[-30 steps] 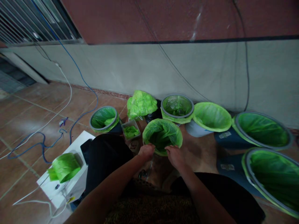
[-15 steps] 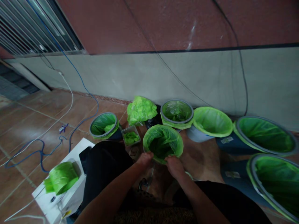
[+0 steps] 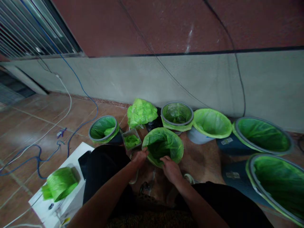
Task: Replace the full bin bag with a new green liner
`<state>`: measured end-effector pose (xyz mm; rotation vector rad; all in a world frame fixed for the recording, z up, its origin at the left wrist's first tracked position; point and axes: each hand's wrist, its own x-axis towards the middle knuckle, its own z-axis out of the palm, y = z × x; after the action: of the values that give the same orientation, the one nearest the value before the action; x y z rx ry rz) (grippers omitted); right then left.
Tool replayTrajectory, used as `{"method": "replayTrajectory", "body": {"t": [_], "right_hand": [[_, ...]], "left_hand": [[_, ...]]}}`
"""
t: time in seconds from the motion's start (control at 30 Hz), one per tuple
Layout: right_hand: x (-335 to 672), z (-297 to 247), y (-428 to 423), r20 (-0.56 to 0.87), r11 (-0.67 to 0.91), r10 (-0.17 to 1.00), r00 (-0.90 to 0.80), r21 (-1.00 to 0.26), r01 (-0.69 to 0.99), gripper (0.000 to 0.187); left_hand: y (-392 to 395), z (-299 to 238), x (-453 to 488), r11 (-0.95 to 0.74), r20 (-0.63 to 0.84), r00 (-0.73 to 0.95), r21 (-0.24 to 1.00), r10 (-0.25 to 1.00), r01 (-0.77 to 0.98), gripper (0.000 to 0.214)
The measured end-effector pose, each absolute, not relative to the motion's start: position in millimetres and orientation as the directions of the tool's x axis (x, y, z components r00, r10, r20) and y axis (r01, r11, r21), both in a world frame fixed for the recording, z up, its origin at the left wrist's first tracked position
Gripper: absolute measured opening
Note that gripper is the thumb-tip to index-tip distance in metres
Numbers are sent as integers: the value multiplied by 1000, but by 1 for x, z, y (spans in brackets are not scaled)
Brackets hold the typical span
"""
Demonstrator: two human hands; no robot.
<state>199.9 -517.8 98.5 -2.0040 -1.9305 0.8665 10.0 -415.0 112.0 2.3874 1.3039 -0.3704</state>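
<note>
Between my knees stands a bin lined with a green plastic bag (image 3: pixel 174 142), its edge folded out over the rim. My left hand (image 3: pixel 140 157) is closed on the bag's edge at the near left of the rim. At the near side, my right hand (image 3: pixel 169 167) has its fingers hooked over the rim, pinching the same bag. The inside of the bag is dark and wrinkled. Just left of the bin is a small square container (image 3: pixel 131 139) with green plastic in it.
Lined bins stand around: one with a grey ring (image 3: pixel 104 128) left, another (image 3: pixel 177 114) behind, a pale bucket (image 3: pixel 201 136), and two blue bins (image 3: pixel 237 171) right. A bulging green bag (image 3: pixel 142 112) sits behind. A green roll (image 3: pixel 60 183) lies on a white surface (image 3: pixel 83 148); hoses cross the floor.
My left hand has moved left and up along the rim. My right hand has shifted slightly left, its fingers now reaching over the edge. The view has turned a little.
</note>
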Motion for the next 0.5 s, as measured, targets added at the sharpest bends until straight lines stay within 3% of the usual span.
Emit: {"method": "replayTrajectory", "body": {"t": [0.1, 0.2, 0.27, 0.5], "right_hand": [[230, 107, -516, -260, -236, 958, 120, -480, 845, 36], [257, 110, -516, -324, -410, 896, 303, -342, 845, 37], [265, 108, -517, -367, -453, 867, 338, -296, 841, 36], [242, 87, -521, -317, -198, 947, 51, -455, 868, 42]], "left_hand": [[-433, 121, 22, -481, -410, 505, 167, 760, 860, 46], [-457, 121, 44, -487, -361, 541, 235, 760, 841, 43], [-468, 117, 59, -505, -350, 576, 278, 738, 817, 38], [-474, 92, 66, -555, -526, 539, 144, 658, 819, 31]]}}
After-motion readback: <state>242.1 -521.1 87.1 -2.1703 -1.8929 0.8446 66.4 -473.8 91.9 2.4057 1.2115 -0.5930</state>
